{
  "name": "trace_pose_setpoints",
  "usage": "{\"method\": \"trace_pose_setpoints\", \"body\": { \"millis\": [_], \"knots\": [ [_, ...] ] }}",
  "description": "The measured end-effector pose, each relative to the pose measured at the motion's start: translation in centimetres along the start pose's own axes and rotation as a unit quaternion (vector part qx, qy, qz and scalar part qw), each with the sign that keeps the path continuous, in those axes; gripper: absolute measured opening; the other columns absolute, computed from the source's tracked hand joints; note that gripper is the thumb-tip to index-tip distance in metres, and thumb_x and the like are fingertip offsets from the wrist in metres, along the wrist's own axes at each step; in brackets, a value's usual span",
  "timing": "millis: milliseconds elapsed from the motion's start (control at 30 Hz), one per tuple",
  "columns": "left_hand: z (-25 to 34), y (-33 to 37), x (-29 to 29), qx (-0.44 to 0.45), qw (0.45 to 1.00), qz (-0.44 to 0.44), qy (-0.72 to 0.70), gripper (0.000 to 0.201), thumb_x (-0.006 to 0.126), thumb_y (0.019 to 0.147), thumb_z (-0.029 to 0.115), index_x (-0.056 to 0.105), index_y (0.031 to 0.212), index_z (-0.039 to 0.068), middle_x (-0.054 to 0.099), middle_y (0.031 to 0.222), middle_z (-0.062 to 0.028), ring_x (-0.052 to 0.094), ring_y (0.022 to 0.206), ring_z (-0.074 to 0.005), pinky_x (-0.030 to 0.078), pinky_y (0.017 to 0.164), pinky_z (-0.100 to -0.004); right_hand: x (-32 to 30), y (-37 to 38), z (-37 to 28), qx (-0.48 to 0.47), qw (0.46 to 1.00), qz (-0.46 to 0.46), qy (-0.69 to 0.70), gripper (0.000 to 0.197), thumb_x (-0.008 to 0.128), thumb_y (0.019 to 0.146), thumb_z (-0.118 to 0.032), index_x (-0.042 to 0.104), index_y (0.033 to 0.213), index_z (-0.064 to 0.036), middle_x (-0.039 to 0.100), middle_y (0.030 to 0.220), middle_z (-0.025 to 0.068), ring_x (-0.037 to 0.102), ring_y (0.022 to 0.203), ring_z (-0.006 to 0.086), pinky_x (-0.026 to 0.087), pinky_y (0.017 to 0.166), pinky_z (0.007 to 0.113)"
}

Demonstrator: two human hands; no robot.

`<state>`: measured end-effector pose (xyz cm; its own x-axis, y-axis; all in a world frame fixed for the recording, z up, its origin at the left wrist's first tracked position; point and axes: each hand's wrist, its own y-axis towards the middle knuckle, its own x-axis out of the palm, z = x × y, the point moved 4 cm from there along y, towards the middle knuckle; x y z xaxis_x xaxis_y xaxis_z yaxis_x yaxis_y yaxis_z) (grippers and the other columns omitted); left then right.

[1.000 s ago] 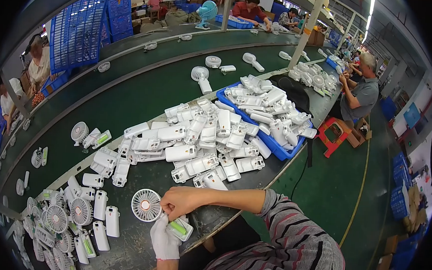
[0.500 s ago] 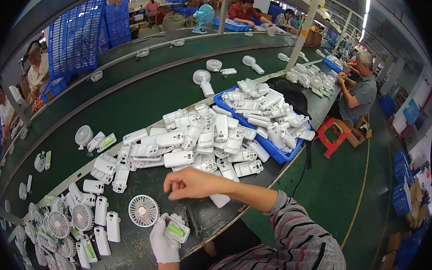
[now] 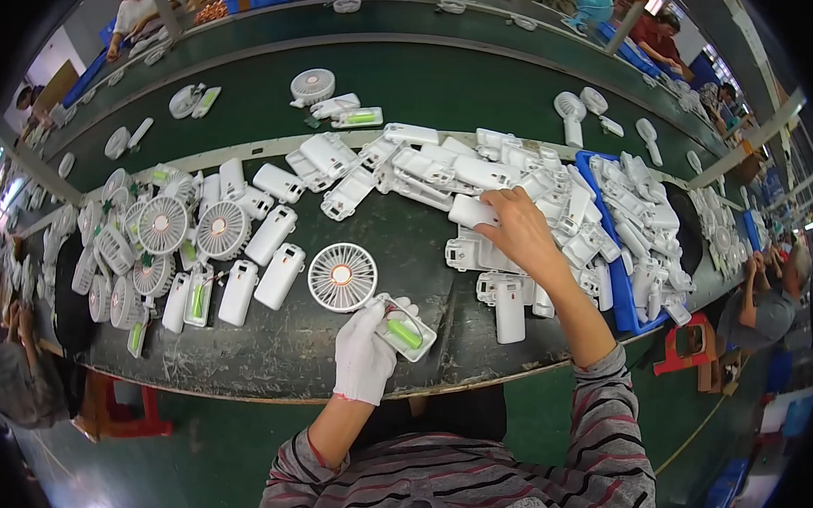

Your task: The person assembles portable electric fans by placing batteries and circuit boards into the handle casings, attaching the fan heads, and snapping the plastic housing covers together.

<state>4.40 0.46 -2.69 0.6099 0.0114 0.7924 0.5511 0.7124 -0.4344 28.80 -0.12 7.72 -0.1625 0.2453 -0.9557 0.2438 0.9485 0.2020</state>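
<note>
R hand (image 3: 518, 225) has gone from over bare worktop (image 3: 402, 249) to the cover pile (image 3: 484, 173) since 0.5 s ago. Head cam: its fingers lie on the end of a white cover (image 3: 468, 211), pile's L side; can't tell if gripped. L hand (image 3: 365, 351), gloved, holds open case (image 3: 426, 341) w/ green cell (image 3: 404, 333) nr worktop's near edge, fan (image 3: 343, 276) just beyond.

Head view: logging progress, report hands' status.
Gloved left hand: holding white open casing, green cylinder inside. Right hand: on white oblong casing. Round white fan beside left hand.
</note>
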Motion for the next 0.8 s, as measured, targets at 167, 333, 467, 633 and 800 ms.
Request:
{"method": "trace_pose_setpoints", "body": {
  "millis": [167,333,467,633,800],
  "knots": [
    [0.4,-0.9,0.9,0.001,1.0,-0.017,0.003,0.02,0.051,0.087,0.002,0.05,0.105,-0.005,0.059,0.101,-0.0192,0.059,0.097,-0.0314,0.048,0.087,-0.0433,2.1,2.2,0.0,-0.067,0.985,-0.051,-0.153,0.038,0.073,0.061,-0.013,0.06,0.094,-0.0005,0.059,0.096,0.013,0.052,0.099,0.0308,0.047,0.082,0.039],
    [0.7,-1.2,0.9,-0.014,1.0,-0.007,0.019,0.018,0.048,0.088,0.001,0.051,0.105,-0.005,0.059,0.1,-0.0163,0.061,0.093,-0.0264,0.052,0.081,-0.0381,-1.8,1.2,-4.2,-0.133,0.989,-0.023,-0.058,0.039,0.068,0.061,-0.006,0.057,0.097,-0.001,0.058,0.099,0.0136,0.051,0.097,0.0312,0.046,0.085,0.037],
    [0.9,-1.2,0.4,-0.015,1.0,-0.009,0.005,0.019,0.048,0.089,0.002,0.05,0.106,-0.005,0.059,0.101,-0.0161,0.061,0.093,-0.0255,0.052,0.08,-0.0389,-1.7,-1.4,-7.9,-0.293,0.946,-0.092,0.103,0.049,0.057,0.058,0.01,0.056,0.104,-0.0061,0.052,0.112,0.0115,0.046,0.111,0.0324,0.042,0.093,0.039],
    [1.9,-2.2,-0.4,-0.024,1.0,-0.008,-0.015,0.02,0.048,0.088,0.001,0.049,0.107,-0.005,0.058,0.102,-0.0162,0.061,0.094,-0.0257,0.052,0.081,-0.0401,1.4,-5.2,-9.9,-0.381,0.901,-0.199,0.053,0.053,0.057,0.056,0.011,0.058,0.104,-0.0112,0.044,0.13,0.0064,0.038,0.125,0.0301,0.043,0.095,0.038],
    [2.0,-2.5,-0.5,-0.004,0.999,-0.021,-0.028,0.025,0.048,0.089,0.005,0.048,0.11,-0.007,0.056,0.11,-0.0202,0.058,0.1,-0.0303,0.049,0.087,-0.0455,1.4,-5.3,-10.0,-0.32,0.94,-0.118,0.015,0.046,0.065,0.066,-0.001,0.054,0.11,-0.0079,0.047,0.123,0.0139,0.045,0.116,0.0326,0.048,0.086,0.039]
  ]
}}
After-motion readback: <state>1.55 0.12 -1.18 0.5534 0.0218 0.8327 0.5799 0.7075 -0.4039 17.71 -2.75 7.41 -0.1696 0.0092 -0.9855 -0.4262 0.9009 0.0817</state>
